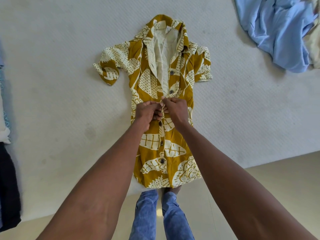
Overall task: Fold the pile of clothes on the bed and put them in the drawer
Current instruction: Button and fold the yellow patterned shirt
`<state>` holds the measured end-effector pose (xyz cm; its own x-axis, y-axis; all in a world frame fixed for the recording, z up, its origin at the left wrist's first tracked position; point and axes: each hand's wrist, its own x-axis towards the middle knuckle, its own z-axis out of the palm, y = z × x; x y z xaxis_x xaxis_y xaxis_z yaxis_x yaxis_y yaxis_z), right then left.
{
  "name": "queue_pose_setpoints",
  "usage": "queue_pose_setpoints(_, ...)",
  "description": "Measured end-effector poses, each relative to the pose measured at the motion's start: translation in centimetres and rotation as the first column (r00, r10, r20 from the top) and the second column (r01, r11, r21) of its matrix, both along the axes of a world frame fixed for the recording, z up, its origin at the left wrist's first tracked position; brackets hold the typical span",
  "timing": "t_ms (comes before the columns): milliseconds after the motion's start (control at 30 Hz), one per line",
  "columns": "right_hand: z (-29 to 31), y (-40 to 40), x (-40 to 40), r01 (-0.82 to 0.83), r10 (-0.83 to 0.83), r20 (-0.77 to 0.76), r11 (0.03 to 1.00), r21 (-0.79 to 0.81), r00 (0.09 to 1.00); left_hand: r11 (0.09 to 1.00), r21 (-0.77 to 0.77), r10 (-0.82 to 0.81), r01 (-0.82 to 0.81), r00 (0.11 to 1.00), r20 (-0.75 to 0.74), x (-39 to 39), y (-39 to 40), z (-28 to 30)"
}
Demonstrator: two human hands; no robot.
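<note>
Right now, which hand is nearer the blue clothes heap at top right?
Right. The right hand grips the dress placket on the side toward the blue heap; the left hand, beside it, lies farther away.

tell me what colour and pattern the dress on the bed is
Mustard yellow with cream leaf prints, on the dress; head view.

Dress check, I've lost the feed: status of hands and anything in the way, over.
Both hands, left and right, pinching the front opening of the dress at mid-chest. Dress flat on bed, upper buttons undone. Blue clothes lie apart, nothing blocking.
</note>
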<state>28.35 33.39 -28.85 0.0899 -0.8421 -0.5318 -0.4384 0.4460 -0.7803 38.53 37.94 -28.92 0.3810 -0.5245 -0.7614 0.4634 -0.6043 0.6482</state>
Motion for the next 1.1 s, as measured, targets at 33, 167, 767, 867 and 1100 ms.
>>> queue_pose_setpoints(33,0.2,-0.1,0.1,-0.009,0.009,-0.015,1.0,-0.003,1.0,1.0,0.002,-0.01,0.01,1.0,0.016,-0.1,0.0,0.0)
queue_pose_setpoints(167,0.4,-0.7,0.7,-0.032,0.028,-0.104,0.999,-0.04,0.994,0.999,-0.021,-0.042,0.044,0.997,0.058,-0.4,0.3,-0.1)
queue_pose_setpoints(767,-0.1,0.8,1.1,-0.193,0.15,-0.324,0.975,-0.107,0.934,0.996,0.041,0.076,-0.074,0.995,-0.057,0.3,-0.5,-0.7)
queue_pose_setpoints(867,0.9,0.7,1.0,-0.212,0.119,-0.452,0.964,-0.16,0.884,0.999,0.039,0.029,-0.033,0.995,0.1,-0.1,-0.7,-0.1)
queue_pose_setpoints(1100,1.8,-2.7,1.6,-0.372,0.172,-0.448,0.835,-0.406,0.877,0.99,-0.139,0.02,0.038,0.919,0.395,0.7,-3.9,0.4)
